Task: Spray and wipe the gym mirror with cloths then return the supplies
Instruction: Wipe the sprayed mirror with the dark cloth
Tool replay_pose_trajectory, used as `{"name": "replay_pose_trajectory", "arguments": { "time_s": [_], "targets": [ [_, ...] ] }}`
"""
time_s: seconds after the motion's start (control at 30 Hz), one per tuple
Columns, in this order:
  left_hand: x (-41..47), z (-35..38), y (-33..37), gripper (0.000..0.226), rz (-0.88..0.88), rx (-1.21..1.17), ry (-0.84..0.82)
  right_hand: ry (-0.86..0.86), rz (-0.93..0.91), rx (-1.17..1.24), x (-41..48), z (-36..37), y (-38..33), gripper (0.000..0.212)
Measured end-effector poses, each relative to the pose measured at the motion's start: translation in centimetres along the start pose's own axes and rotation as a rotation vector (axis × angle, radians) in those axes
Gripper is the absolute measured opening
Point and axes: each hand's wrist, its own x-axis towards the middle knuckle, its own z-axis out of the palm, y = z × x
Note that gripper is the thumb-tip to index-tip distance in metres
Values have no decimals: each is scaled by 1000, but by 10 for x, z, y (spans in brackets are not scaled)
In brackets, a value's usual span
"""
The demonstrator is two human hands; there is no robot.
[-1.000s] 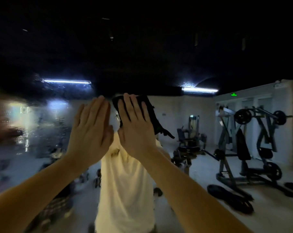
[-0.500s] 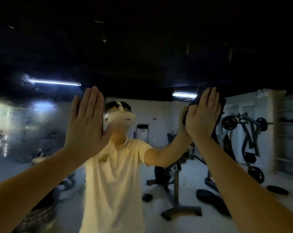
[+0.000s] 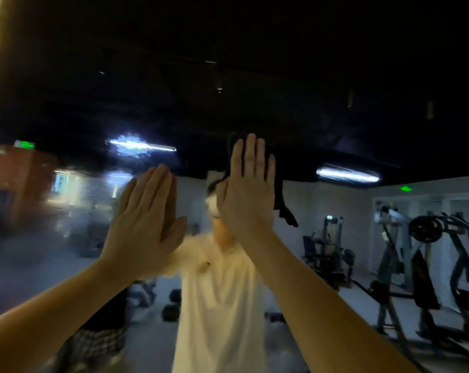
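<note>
- The mirror (image 3: 53, 251) is carrying a grey, hazy film across its left part. The glass itself is flat, hard and glossy. Probable fault: the film is likely drying into streaks if the strokes are not reaching that zone.
- The left hand (image 3: 144, 224) is lying flat toward the glass, its fingers (image 3: 152, 189) straight and held together, gripping nothing visible. Whether a cloth is sitting under the palm cannot be told. Probable fault: if the skin is bare, it is likely printing greasy marks on the damp surface.
- The right hand (image 3: 244, 200) is pressing the cloth (image 3: 283, 211) flat on the mirror, just beside the left hand and higher. Its fingers are straight and together, not curled round the fabric. Probable fault: with pressure alone holding it, the cloth is liable to be slipping free on a fast stroke.
- The cloth is dark, soft and limp. One edge is showing above the fingertips, and a loose corner is hanging down to the right of the palm. Probable fault: the trailing corner could be dragging moisture across glass already wiped.
- The weight machine (image 3: 427, 238), reflected at the right, is appearing sharper than the reflections at the left, which suggests cleaner glass there.
</note>
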Motion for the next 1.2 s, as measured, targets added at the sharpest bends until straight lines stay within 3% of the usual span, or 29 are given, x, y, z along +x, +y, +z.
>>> {"name": "replay_pose_trajectory", "arguments": {
  "time_s": [0.17, 0.3, 0.37, 0.7, 0.87, 0.97, 1.2],
  "targets": [
    [-18, -17, -6, 68, -22, 10, 63, -45, -289, 22, -20, 10, -61, 72],
    [-26, -13, 4, 66, -21, 2, 86, -47, -502, -36, -34, 12, -44, 69],
    [-28, -3, 11, 70, -28, -2, 44, -35, -451, -75, -34, 9, -15, 70],
    [-28, 29, 53, 103, -139, 26, -59, 72, 148, -35, -64, -11, 165, 70],
    [-27, 27, 53, 107, -139, 30, -76, 119, 407, 22, -91, -5, 154, 70],
    [-28, 25, 49, 106, -116, 14, -79, 96, 375, 44, -94, -2, 113, 71],
    [-52, 2, 16, 92, -6, 17, -86, -1, 46, 72, -88, 12, 4, 72]
  ]
}}
